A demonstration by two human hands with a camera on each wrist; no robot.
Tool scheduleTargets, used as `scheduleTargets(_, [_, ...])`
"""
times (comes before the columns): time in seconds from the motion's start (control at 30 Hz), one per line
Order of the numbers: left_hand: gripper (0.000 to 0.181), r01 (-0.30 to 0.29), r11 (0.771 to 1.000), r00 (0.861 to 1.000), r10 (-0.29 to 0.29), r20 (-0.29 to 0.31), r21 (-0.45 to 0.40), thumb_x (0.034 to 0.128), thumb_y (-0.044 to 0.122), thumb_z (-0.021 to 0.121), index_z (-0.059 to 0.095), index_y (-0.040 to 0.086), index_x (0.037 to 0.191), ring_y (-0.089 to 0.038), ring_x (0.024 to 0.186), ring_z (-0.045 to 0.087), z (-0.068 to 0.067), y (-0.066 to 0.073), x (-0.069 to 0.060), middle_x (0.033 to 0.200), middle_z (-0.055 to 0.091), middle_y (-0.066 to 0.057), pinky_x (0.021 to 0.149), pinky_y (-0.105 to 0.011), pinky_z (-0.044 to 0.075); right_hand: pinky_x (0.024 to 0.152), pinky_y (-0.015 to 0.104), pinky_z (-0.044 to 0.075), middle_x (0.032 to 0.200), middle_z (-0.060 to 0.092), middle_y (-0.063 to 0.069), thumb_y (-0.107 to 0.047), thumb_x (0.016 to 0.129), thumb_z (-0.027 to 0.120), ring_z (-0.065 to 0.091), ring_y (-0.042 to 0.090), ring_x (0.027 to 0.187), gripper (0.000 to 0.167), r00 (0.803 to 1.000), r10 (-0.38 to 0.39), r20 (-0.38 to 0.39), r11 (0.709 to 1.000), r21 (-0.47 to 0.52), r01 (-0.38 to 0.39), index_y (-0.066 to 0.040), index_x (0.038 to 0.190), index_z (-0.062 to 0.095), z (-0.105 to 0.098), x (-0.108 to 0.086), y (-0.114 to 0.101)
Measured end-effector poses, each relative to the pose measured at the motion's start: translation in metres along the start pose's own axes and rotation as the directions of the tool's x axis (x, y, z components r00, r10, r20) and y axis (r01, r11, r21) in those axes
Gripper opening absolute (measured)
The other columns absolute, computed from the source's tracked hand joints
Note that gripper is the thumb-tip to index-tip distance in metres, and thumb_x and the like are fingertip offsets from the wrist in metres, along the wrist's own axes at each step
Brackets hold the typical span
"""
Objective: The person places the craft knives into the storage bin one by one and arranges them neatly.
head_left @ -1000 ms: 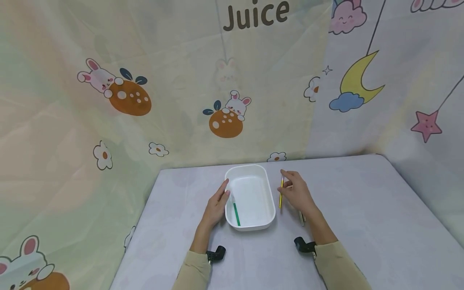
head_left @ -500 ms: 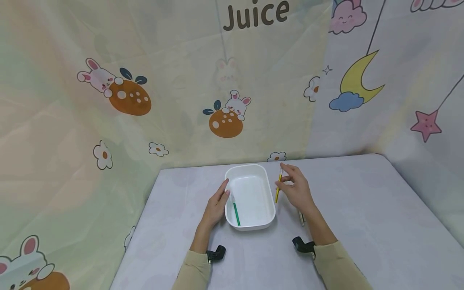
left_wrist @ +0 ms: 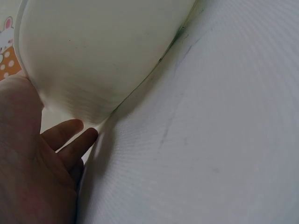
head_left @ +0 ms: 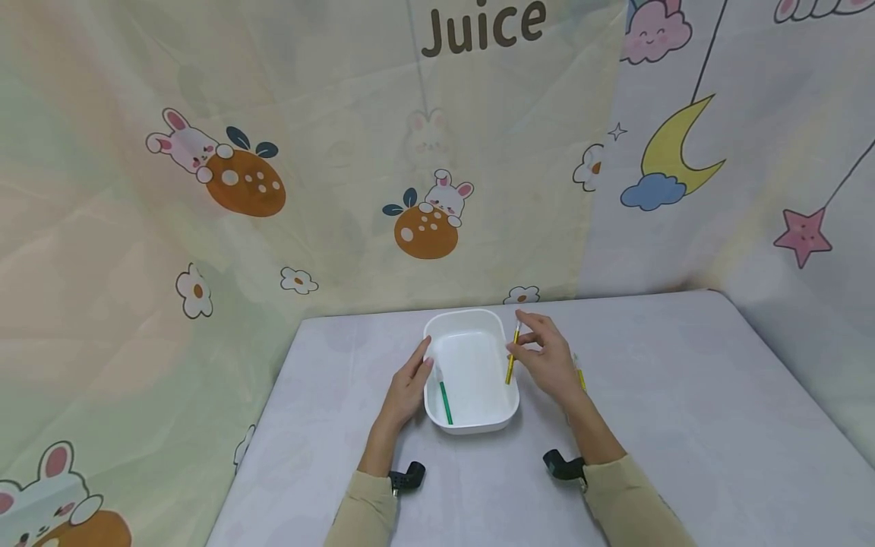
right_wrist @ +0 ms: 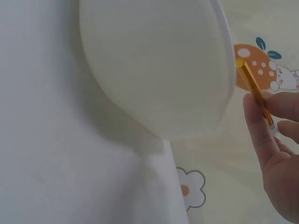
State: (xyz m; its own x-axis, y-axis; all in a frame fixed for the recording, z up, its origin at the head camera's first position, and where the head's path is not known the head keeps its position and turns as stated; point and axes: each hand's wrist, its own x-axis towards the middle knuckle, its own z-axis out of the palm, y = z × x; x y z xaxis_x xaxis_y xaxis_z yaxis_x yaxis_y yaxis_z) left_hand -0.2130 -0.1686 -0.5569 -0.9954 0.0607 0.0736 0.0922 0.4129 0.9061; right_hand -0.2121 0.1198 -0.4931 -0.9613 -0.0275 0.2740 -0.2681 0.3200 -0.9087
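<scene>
In the head view my left hand [head_left: 408,387] rests against the left rim of a white rectangular tray [head_left: 478,422], thumb and index finger straight at its edge. The left wrist view shows its other fingers beside the tray's outer wall. My right hand [head_left: 547,361] pinches a gold pen-shaped craft knife [head_left: 510,367] with a clear cap over the tray's right rim. Its ridged grip shows in the right wrist view, where the gold end points away from the fingers [right_wrist: 259,133]. A green craft knife [head_left: 446,403] with a pale end lies inside the tray, along the left side.
Another yellow pen-shaped tool [head_left: 581,380] with a clear end lies on the table just right of my right wrist, partly hidden. The pale tablecloth [head_left: 683,425] extends to both sides. A printed fabric backdrop [head_left: 342,190] stands behind the table.
My right hand has moved left with the gold craft knife, from beside the tray to its right rim. This uncovers the yellow tool behind the wrist. My left hand stays put.
</scene>
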Motion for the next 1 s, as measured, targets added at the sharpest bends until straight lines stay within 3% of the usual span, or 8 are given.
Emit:
scheduleTargets(0.3, [0.05,-0.021,1.0,1.0,0.021,-0.001,0.007,0.1096,0.048,0.046,0.038,0.044,0.159,-0.015,0.157,0.031,0.0,-0.002,0.002,0.166,0.035,0.016,0.129,-0.049,0.028,0.072,0.019,0.062,0.154,0.047,0.011,-0.006,0.093,0.078,0.075,0.028,0.096,0.07,1.0,0.012,0.024,0.999,0.032,-0.013,-0.013,0.156,0.048,0.016,-0.002,-0.004])
scheduleTargets(0.5, [0.052,-0.023,1.0,1.0,0.023,0.002,-0.002,0.1097,0.049,0.046,0.038,0.039,0.16,-0.016,0.157,0.031,0.0,-0.001,0.001,0.167,0.035,0.015,0.129,-0.049,0.028,0.074,0.021,0.064,0.154,0.047,0.011,-0.004,0.093,0.077,0.074,0.026,0.096,0.071,0.999,0.03,0.04,0.998,0.05,-0.032,-0.014,0.157,0.048,0.024,-0.004,-0.006])
scheduleTargets(0.77, [0.049,-0.012,1.0,1.0,0.012,0.004,0.002,0.1089,0.052,0.046,0.038,0.048,0.157,-0.016,0.157,0.031,-0.001,0.0,0.001,0.167,0.035,0.017,0.129,-0.048,0.027,0.076,0.024,0.064,0.154,0.048,0.013,-0.002,0.093,0.076,0.074,0.027,0.096,0.069,0.998,0.005,0.067,0.997,0.072,-0.009,-0.012,0.156,0.049,0.029,-0.005,-0.008])
scheduleTargets(1.0, [0.048,-0.006,1.0,1.0,0.006,0.001,0.002,0.1092,0.05,0.046,0.038,0.049,0.157,-0.015,0.157,0.032,-0.001,-0.001,0.001,0.166,0.036,0.017,0.129,-0.048,0.027,0.076,0.022,0.064,0.154,0.048,0.013,-0.002,0.094,0.075,0.074,0.025,0.095,0.068,0.997,0.004,0.081,0.999,0.052,-0.009,-0.013,0.156,0.049,0.036,-0.005,-0.008])
